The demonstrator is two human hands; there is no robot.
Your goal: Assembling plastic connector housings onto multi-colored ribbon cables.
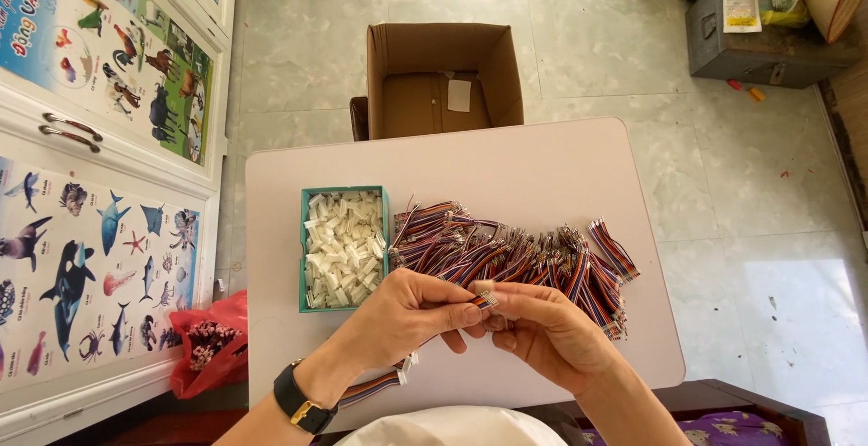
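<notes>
Both hands [479,315] pinch ribbon cable [486,299] pointing right.

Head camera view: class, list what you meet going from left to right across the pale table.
Pale table: teal tray of white plastic connectors → pile of multicoloured ribbon wires.

Home room used for piecework: tiled floor [633,66], animal posters [108,66] left of small counter [506,166], cardboard box [441,80] behind it.
</notes>
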